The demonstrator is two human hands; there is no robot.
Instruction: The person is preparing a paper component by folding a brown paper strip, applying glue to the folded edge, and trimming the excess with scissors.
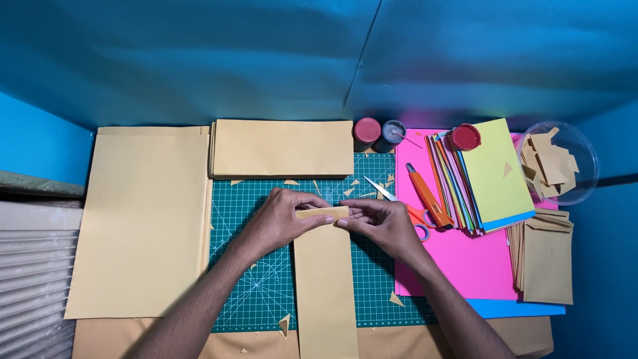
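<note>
Both hands, left hand (282,219) and right hand (379,223), pinch the far end of the tan paper strip (324,279), each grip pressing its fold flat against the green cutting mat (259,286).

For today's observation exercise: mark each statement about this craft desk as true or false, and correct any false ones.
1. Both hands, left hand and right hand, pinch the folded top edge of a tan paper strip. True.
2. The strip lies on a red cutting mat. False: the cutting mat is green.
3. The clear bowl holds tan paper scraps. True.
4. The scissors are in the right hand. False: they lie on the mat beside an orange utility knife.
</note>
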